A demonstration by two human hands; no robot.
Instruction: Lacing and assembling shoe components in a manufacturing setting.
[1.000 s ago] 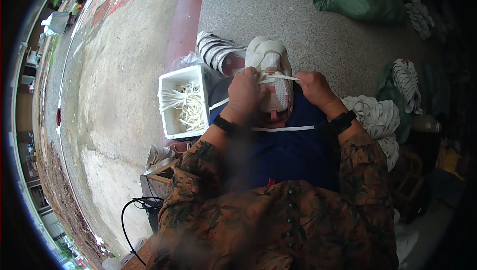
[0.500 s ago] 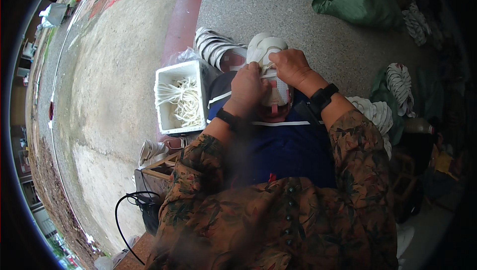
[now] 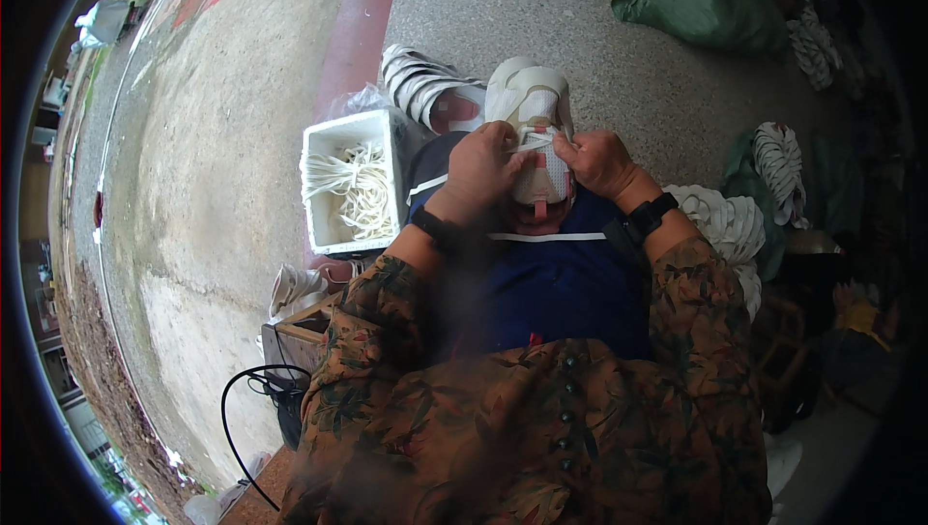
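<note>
A white and beige sneaker [image 3: 541, 104] with a pink heel tab rests on my lap, its toe pointing away from me. Across its tongue runs a white shoelace [image 3: 534, 141]. My left hand [image 3: 480, 169] is closed at the shoe's left side, pinching the lace. On the other side my right hand [image 3: 601, 163] is closed too, thumb and finger on the lace near the eyelets. Both hands are at about the same height over the lacing area. The inside of the shoe's opening is partly hidden.
Left of my lap stands a white foam box [image 3: 308, 187] holding bundled white laces [image 3: 362, 187]. Beyond it lies a row of nested white shoes [image 3: 425, 80]. More white shoes [image 3: 725, 220] are stacked at the right. A green sack [image 3: 691, 3] lies at the far right.
My right hand has moved down and right from the shoe's toe area to its eyelets. The lace now spans between both hands, and the shoe has shifted slightly right.
</note>
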